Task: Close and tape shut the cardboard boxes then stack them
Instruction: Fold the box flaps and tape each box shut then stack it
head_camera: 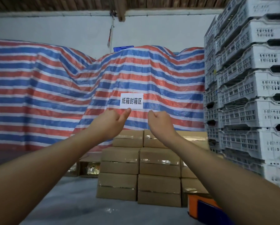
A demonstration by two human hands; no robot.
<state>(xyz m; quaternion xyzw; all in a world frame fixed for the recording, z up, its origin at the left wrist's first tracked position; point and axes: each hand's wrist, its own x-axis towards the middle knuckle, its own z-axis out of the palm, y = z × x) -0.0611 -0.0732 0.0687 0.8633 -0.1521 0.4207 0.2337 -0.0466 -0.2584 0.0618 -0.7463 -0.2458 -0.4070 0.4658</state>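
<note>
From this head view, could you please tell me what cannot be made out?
- Right hand and left hand: backs face the camera, so the fingers are hidden.
- Orange and blue tape dispenser: cut off by the right forearm.
- Open carton contents: too dim.
- Goods under the striped tarpaulin: covered.

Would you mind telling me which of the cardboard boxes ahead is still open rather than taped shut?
The open box, low on the left behind the taped stack: it shows printed contents inside, while the stacked boxes have shiny tape across their seams.
</note>
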